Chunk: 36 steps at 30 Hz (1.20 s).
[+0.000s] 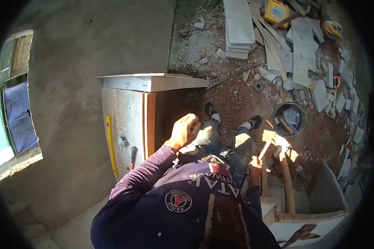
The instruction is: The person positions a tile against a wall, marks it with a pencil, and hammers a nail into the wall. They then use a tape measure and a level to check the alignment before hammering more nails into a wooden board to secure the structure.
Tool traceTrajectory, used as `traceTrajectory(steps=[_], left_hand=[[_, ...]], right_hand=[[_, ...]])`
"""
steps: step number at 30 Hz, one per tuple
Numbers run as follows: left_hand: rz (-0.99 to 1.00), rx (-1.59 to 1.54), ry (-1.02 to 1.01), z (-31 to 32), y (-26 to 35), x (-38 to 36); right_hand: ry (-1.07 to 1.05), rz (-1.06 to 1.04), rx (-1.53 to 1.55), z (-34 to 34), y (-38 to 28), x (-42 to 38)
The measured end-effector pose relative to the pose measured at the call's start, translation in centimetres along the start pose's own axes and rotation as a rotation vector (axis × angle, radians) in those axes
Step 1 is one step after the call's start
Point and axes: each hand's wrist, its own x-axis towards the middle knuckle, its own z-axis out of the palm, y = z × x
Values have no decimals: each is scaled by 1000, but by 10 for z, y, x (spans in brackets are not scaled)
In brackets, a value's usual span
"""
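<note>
At far left a window opening cuts the plaster wall. Right of it, a yellow level and a hammer lie on the stone counter. The left hand hovers at the counter's right edge, fingers curled together, holding nothing visible. The right hand grips a wooden post. Open dirt lies beyond; a bucket and stone scraps crowd the right.

Lots of colour here: dark purple long-sleeve jersey with white lettering and a red-and-white round crest, long yellow spirit level on the pale grey stone slab, orange-edged board beside it, reddish-brown dirt floor, black round bucket, yellow tool case.
</note>
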Motion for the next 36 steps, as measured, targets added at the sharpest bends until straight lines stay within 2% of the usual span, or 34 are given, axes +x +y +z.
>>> traceTrajectory(steps=[1, 2, 3, 4, 5, 7, 8, 9, 11, 13, 15, 17, 20, 22, 23, 24, 25, 26, 28, 32, 34, 36], left_hand=[[-5, -42, -189, 28, 16, 4], [35, -74, -345, 64, 13, 9], [37, -186, -442, 97, 24, 20], [168, -237, -518, 136, 16, 31], [204, -240, -590, 173, 17, 44], [196, -228, -669, 250, 18, 67], [339, -175, -747, 327, 17, 100], [429, -122, -769, 371, 16, 118], [447, -159, -812, 463, 5, 142], [685, -130, -758, 546, -1, 164], [538, -52, -717, 632, -37, 179], [597, 339, -662, 702, -79, 202], [513, 431, -720, 732, -58, 217], [526, 554, -771, 775, -73, 238], [526, 671, -813, 785, -84, 243], [524, 685, -827, 781, -81, 246], [757, 854, -863, 779, -74, 252], [1002, 1013, -887, 779, -65, 256], [1063, 1035, -915, 778, -69, 260], [1185, 1140, -939, 780, -74, 260], [1213, 1101, -937, 766, -73, 254], [1251, 1053, -917, 744, -58, 248]], right_hand=[[-84, 738, 610, -24, -137, -8], [-45, 747, 678, -9, -99, -14], [18, 881, 766, -4, -124, -15], [36, 868, 1092, 16, -81, -30], [4, 767, 1177, 14, -97, -35], [170, 740, 661, 20, -132, -36], [286, 659, 479, 31, -119, -28], [322, 564, 258, 41, -130, -47], [272, 812, 362, 45, -135, -48], [319, 819, 441, 38, -147, -47], [307, 913, 499, 46, -148, -55], [319, 1028, 598, 42, -153, -52], [307, 1086, 582, 37, -156, -53], [323, 1339, 795, 28, -157, -41], [315, 1352, 806, 20, -155, -40], [78, 1448, 823, 10, -152, -42], [-161, 1528, 834, 5, -149, -44], [-162, 1535, 845, 10, -147, -42], [212, 1352, 696, 22, -153, -41], [222, 1395, 772, 13, -152, -31], [305, 1399, 859, 15, -156, -31], [322, 1329, 796, 30, -155, -41]])
